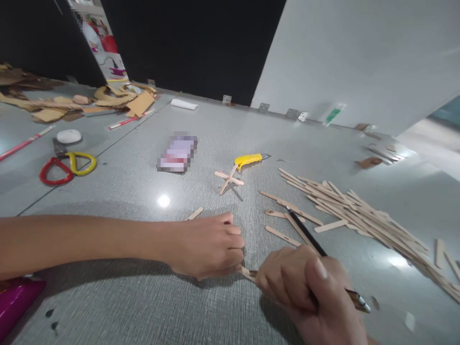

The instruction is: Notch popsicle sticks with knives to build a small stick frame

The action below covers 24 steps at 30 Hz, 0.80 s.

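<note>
My left hand (212,247) is closed in a fist low over the table, knuckles up. My right hand (305,287) is closed to its right, thumb on top. Between them runs a short visible piece of a wooden craft stick (247,273), its ends hidden in the fingers. A dark spot shows on it by my right fingers. A black pen (305,231) slants past my right hand, partly hidden behind it; whether the hand touches it I cannot tell. Beyond the hands, crossed craft sticks (229,178) touch a yellow utility knife (248,159), its blade pointing right.
A heap of craft sticks (359,213) spreads on the right, with several loose ones nearer. Scissors (66,165), a white mouse-shaped object (69,136) and a blurred phone (178,153) lie left. Cardboard scraps (140,103) pile at the back. A shiny purple object (17,304) is front left.
</note>
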Motion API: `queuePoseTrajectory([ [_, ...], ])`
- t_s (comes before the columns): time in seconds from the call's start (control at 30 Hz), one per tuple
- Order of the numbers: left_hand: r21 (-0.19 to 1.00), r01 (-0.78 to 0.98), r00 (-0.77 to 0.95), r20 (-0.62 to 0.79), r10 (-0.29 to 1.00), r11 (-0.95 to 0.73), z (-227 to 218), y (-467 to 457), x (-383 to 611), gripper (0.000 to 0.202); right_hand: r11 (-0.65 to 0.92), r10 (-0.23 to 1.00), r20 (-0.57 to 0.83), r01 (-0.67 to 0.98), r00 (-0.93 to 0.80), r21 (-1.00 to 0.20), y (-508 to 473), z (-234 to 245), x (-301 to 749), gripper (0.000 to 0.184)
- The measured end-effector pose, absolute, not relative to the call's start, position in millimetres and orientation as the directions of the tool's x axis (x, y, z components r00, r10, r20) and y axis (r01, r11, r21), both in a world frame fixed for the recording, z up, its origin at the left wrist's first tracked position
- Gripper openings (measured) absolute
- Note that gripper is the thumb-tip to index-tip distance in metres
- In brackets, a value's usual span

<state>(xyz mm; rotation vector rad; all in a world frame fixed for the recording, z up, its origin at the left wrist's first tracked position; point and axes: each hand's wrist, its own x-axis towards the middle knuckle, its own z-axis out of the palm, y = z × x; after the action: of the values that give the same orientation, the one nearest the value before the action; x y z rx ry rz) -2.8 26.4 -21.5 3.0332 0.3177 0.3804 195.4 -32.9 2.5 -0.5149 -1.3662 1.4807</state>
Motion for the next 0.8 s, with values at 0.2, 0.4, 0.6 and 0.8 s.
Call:
queuePoseTrajectory([
  [0.2,0.090,0.181,0.949,0.246,0.198,-0.979,-21.8,27.0,-3.5,0.030,0.252,0.831,0.367,-0.305,-0.419,-0.918,-32.4,-0.3,196.3,0.058],
  [0.4,0.079,0.179,0.946,0.260,0.194,-0.981,-20.8,26.8,-3.0,0.031,0.280,0.815,0.387,-0.291,-0.432,-0.915,-33.4,-6.8,197.9,0.056],
  [0.6,0.070,0.181,0.951,0.243,0.192,-0.981,-20.1,26.5,-2.7,0.031,0.286,0.812,0.382,-0.269,-0.442,-0.920,-28.8,-4.6,195.7,0.057],
  [0.8,0.071,0.185,0.955,0.223,0.197,-0.980,-19.8,26.4,-3.3,0.027,0.349,0.769,0.427,-0.247,-0.476,-0.904,-35.9,-9.9,195.5,0.053],
])
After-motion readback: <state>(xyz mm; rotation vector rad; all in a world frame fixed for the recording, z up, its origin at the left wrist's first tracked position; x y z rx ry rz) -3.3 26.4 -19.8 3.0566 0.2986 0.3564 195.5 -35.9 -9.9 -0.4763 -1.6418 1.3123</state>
